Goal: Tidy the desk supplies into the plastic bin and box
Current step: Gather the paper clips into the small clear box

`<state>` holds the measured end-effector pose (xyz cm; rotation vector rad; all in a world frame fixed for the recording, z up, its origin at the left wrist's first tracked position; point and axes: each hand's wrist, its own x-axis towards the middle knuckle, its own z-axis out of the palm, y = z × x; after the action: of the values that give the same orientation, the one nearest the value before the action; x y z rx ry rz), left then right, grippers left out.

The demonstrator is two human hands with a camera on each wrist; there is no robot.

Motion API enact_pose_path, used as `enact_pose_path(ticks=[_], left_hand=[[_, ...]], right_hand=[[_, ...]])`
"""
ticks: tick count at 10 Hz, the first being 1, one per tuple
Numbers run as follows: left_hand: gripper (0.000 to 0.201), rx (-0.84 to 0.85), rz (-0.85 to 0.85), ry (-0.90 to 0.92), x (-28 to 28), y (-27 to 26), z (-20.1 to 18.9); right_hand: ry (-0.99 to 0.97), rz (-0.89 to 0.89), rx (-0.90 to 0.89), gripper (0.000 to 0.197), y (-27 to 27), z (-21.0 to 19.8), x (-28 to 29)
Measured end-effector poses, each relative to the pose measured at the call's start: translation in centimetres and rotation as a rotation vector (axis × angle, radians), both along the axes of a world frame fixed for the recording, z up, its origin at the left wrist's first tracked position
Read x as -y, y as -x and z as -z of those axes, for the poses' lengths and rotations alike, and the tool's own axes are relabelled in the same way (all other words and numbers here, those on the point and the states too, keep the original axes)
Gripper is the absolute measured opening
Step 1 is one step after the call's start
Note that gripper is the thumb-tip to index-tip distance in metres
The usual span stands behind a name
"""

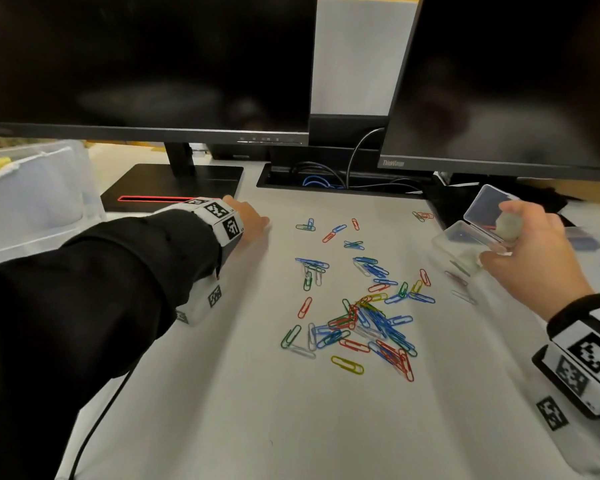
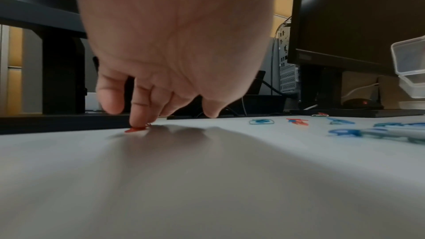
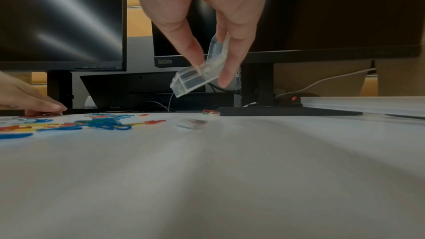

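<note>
Several coloured paper clips (image 1: pixel 364 320) lie scattered over the middle of the white desk (image 1: pixel 257 410). My left hand (image 1: pixel 255 221) reaches to the left monitor's base, and one fingertip (image 2: pixel 138 121) presses down on a red paper clip (image 2: pixel 135 130); the thumb stays apart from it. My right hand (image 1: pixel 523 244) pinches a small clear plastic box (image 1: pixel 471 233) with its hinged lid open. The box (image 3: pixel 190 79) hangs tilted above the desk at the far right. A large translucent plastic bin (image 1: pixel 32 202) stands at the far left.
Two dark monitors stand at the back, their black bases (image 1: pixel 174 185) on the desk. Behind the clips a cable slot (image 1: pixel 326 180) is cut into the desk. More clear plastic pieces (image 1: pixel 582 237) lie at the right edge. A few clips (image 1: pixel 421 215) lie by the right monitor's base.
</note>
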<state>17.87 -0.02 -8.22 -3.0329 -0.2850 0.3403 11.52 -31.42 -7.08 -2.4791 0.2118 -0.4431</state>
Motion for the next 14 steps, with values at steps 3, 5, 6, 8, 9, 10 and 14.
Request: enact_pose_path(ticks=[3, 5, 6, 8, 9, 10, 14], left_hand=[[0.037, -0.095, 0.248, 0.195, 3.4, 3.2, 0.8], [0.053, -0.033, 0.329, 0.368, 4.9, 3.0, -0.1], [0.055, -0.172, 0.251, 0.296, 4.8, 0.7, -0.9], [0.056, -0.301, 0.375, 0.473, 6.0, -0.4, -0.6], [0.054, -0.327, 0.463, 0.571, 6.3, -0.8, -0.2], [0.053, -0.224, 0.445, 0.668, 6.9, -2.2, -0.4], [0.038, -0.239, 0.617, 0.787, 9.5, -3.0, -0.9]], right_hand=[[0.010, 0.018, -0.010, 0.066, -0.2, 0.0, 0.0], [0.006, 0.028, 0.011, 0.064, -0.3, 0.0, -0.1], [0.007, 0.037, 0.019, 0.064, -0.4, -0.1, 0.1], [0.022, 0.036, 0.020, 0.065, -1.0, 0.0, 0.4], [0.019, 0.027, 0.024, 0.065, -1.3, 0.1, 0.6], [0.013, 0.050, 0.041, 0.064, -1.6, 0.1, 0.8], [0.030, 0.052, 0.035, 0.062, -2.2, 0.2, 1.5]])
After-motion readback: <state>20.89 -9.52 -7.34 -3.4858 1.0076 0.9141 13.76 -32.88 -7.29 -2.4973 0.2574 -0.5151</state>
